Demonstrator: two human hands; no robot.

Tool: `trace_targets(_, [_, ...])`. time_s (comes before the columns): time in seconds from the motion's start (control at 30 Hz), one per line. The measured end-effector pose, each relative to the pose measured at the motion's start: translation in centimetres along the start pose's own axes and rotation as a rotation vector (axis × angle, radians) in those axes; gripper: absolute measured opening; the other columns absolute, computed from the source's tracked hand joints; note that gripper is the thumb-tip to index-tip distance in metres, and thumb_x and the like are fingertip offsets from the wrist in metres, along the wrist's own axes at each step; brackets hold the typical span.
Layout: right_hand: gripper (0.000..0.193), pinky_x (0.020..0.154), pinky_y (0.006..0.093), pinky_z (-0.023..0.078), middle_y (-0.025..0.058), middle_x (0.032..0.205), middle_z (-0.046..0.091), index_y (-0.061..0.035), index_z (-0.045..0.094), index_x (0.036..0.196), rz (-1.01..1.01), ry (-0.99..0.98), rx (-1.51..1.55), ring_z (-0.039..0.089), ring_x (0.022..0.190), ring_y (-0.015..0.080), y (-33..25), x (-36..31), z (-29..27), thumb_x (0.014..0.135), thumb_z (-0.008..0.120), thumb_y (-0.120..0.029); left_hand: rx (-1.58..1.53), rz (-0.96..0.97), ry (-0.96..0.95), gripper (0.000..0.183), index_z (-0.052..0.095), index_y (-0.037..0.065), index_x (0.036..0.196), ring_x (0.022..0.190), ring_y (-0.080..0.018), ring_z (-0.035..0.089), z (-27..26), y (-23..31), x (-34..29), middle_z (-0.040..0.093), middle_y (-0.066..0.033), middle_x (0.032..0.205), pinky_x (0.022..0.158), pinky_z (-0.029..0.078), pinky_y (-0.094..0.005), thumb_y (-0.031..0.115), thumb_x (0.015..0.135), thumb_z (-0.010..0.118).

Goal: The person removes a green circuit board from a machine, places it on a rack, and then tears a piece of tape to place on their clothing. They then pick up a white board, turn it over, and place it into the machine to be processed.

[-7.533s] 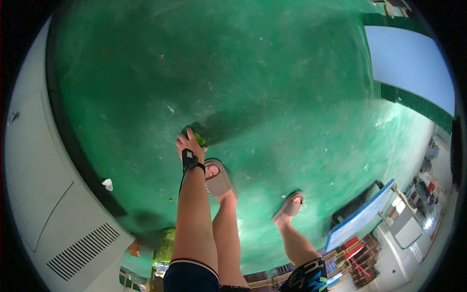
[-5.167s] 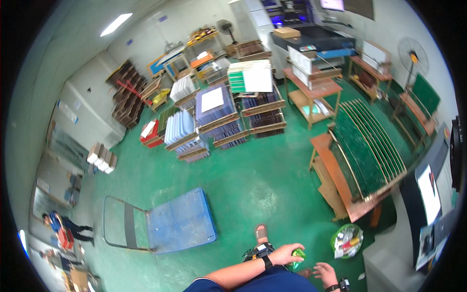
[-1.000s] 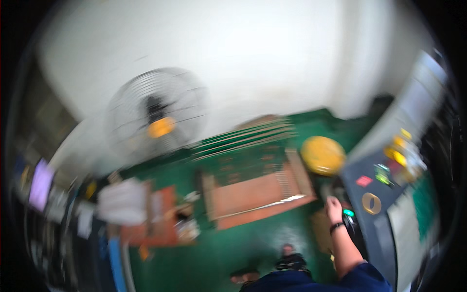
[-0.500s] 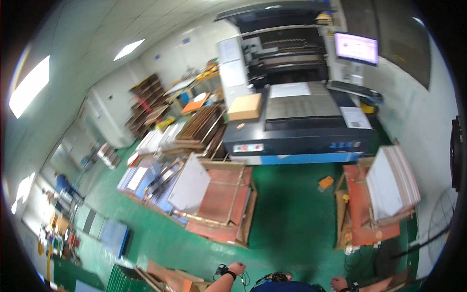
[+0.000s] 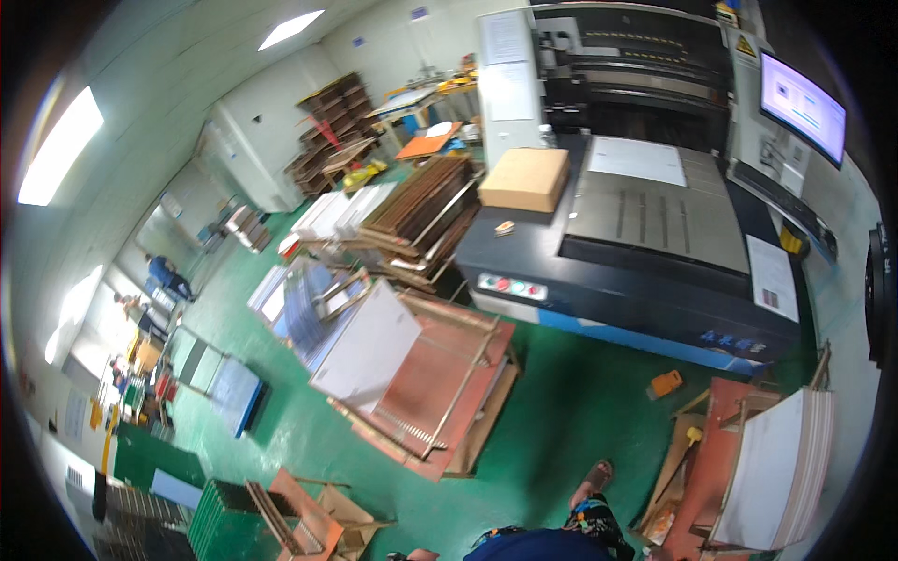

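Only a sliver of my left hand [image 5: 423,555] shows at the lower edge, its fingers too cut off to read. My right hand is out of the picture. Nothing held can be seen. Ahead on the left stands a reddish-brown wooden rack [image 5: 426,383] with a large white board [image 5: 369,341] leaning on it. To the right, another reddish rack [image 5: 713,449] carries several white boards [image 5: 772,467] stood on edge. Beyond them is a big dark machine [image 5: 636,299] with a brown cardboard box [image 5: 526,180] and a white sheet [image 5: 636,161] on top.
An orange object [image 5: 665,383] lies on the green floor [image 5: 552,402] between the racks. A blue flatbed trolley [image 5: 236,393] stands at left, with people [image 5: 166,277] farther back. Stacked brown boards [image 5: 421,210] sit beside the machine. A lit monitor [image 5: 803,105] hangs at right.
My view has turned, so the machine and racks sit farther right and look closer. My left hand has dropped to the lower edge; my right hand has left the picture. One sandalled foot now shows.
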State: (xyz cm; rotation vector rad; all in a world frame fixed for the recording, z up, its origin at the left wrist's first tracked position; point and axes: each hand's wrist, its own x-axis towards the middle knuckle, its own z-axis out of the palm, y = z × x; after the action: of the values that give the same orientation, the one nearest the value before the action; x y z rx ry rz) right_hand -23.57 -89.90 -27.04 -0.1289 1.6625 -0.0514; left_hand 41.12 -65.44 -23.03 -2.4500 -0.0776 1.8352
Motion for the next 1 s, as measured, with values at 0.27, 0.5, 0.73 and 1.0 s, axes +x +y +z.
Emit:
trace_targets(0.27, [0.015,0.042,0.0277,0.039,0.0021,0.075,0.054,-0.0133,0.054,0.090,-0.753,0.011,0.291,0.050,0.050,0.0153,-31.9,-6.5,0.4,0.078,0.054,-0.004,0.243,0.897,0.366,0.040,0.064,0.006,0.096,0.087,-0.0310,0.061,1.7,32.4,-11.2,0.064,-0.0162,0.089,0.078,0.047,-0.0376,0.041,0.080,0.055])
trace_targets(0.5, [0.022,0.050,0.0181,0.037,-0.0014,0.078,0.054,-0.0042,0.055,0.105,-1.290,0.446,0.345,0.049,0.062,0.0054,-57.4,-24.6,-3.2,0.083,0.054,-0.008,0.012,1.196,0.441,0.036,0.061,0.002,0.099,0.091,-0.0284,0.060,-1.6,58.8,-26.6,0.063,-0.0150,0.095,0.082,0.046,-0.0371,0.031,0.078,0.062])
trace_targets(0.73, [0.024,0.055,0.0242,0.042,0.0015,0.082,0.056,-0.0073,0.056,0.106,-1.424,0.581,-0.162,0.050,0.066,0.0090,-73.5,-19.9,-1.6,0.083,0.050,-0.004,0.466,1.094,0.946,0.094,0.033,0.001,0.130,0.119,-0.0527,0.028,-5.0,71.9,-27.3,0.024,-0.0312,0.135,0.099,0.030,-0.0506,0.045,0.060,0.076])
trace_targets(1.0, [0.026,0.075,0.0293,0.047,0.0105,0.090,0.064,0.0004,0.060,0.099,-1.251,0.571,-0.533,0.060,0.083,0.0185,-88.8,-16.1,6.6,0.074,0.060,-0.007,0.541,0.899,0.765,0.110,0.025,0.001,0.134,0.115,-0.0564,0.029,-5.5,73.7,-28.9,0.013,-0.0352,0.137,0.095,0.032,-0.0553,0.039,0.048,0.082])
